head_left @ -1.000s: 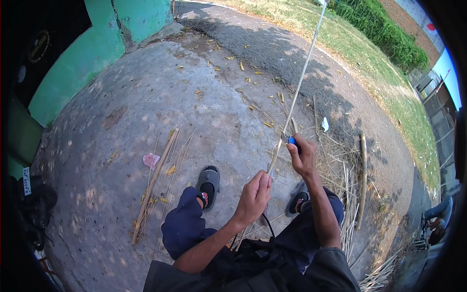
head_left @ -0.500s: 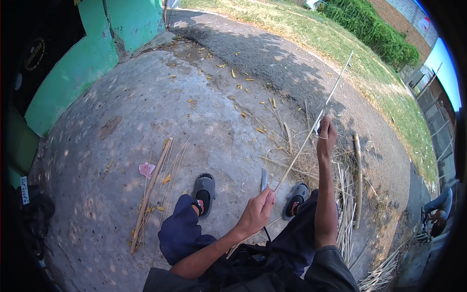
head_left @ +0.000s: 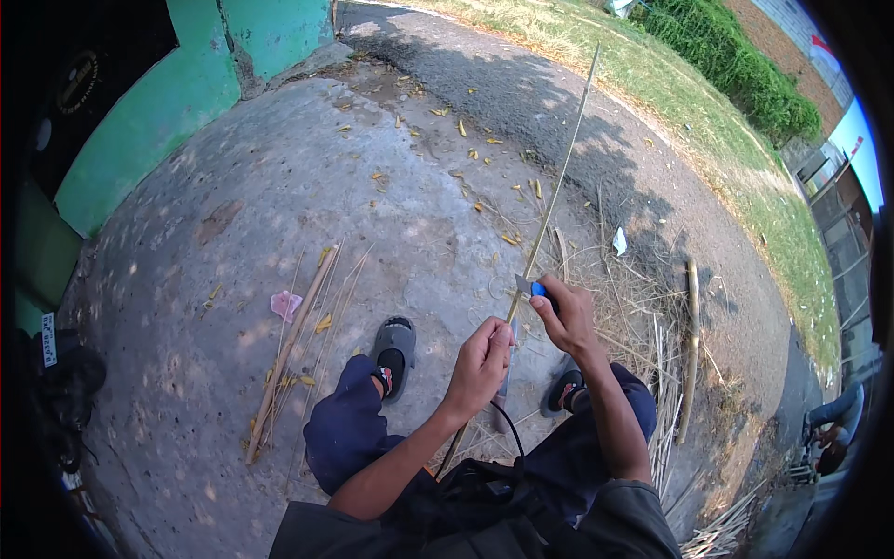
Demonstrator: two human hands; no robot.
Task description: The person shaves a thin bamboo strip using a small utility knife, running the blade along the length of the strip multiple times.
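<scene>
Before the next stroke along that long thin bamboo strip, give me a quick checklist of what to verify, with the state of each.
1. Left hand grips the long thin bamboo strip: ok.
2. Right hand holds the small blue-handled knife against the strip: ok.
3. Blade edge turned away from the left fingers: cannot tell.
4. Strip's far end free in the air: ok.
5. Feet in black sandals off the strip's line: ok.
6. Loose bamboo sticks on the concrete, apart from both hands: ok.
</scene>
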